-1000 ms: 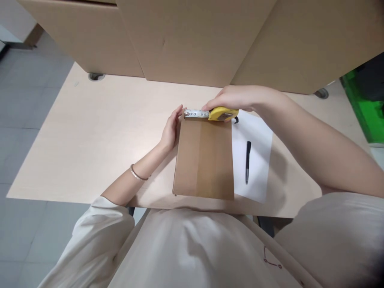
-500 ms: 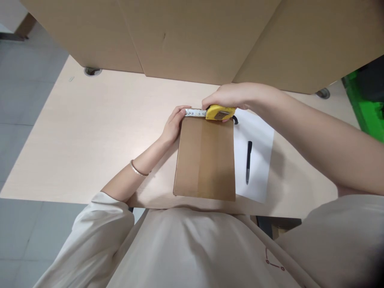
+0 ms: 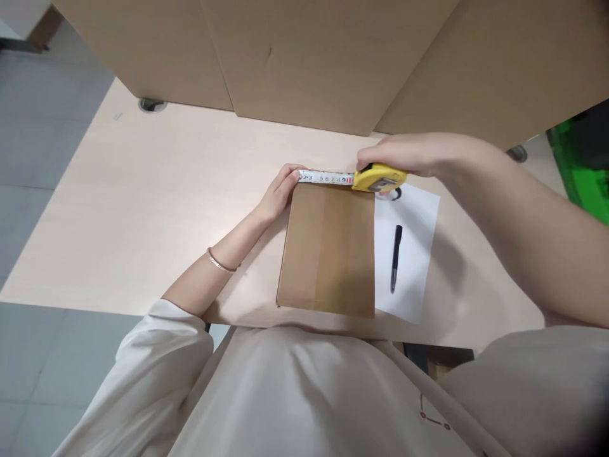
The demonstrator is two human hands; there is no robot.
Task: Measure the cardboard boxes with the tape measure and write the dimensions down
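A brown cardboard box (image 3: 332, 251) lies near the table's front edge. Along its far edge runs the white numbered blade of a yellow tape measure (image 3: 379, 179), drawn out from left to right. My left hand (image 3: 280, 192) pinches the blade's free end at the box's far left corner. The tape measure's case is gripped by my right hand (image 3: 392, 154), at the far right corner of the box; some of its fingers are hidden behind the case. A dark strap loop hangs from the case.
A white sheet of paper (image 3: 419, 254) lies right of the box, partly under it, with a black pen (image 3: 396, 259) on top. Tall brown panels (image 3: 304, 63) stand along the back of the pale table (image 3: 143, 209). A cable hole (image 3: 152, 105) is at the back left.
My right hand has moved to the right with the tape measure's case, and more blade shows. My left hand still holds the end at the corner.
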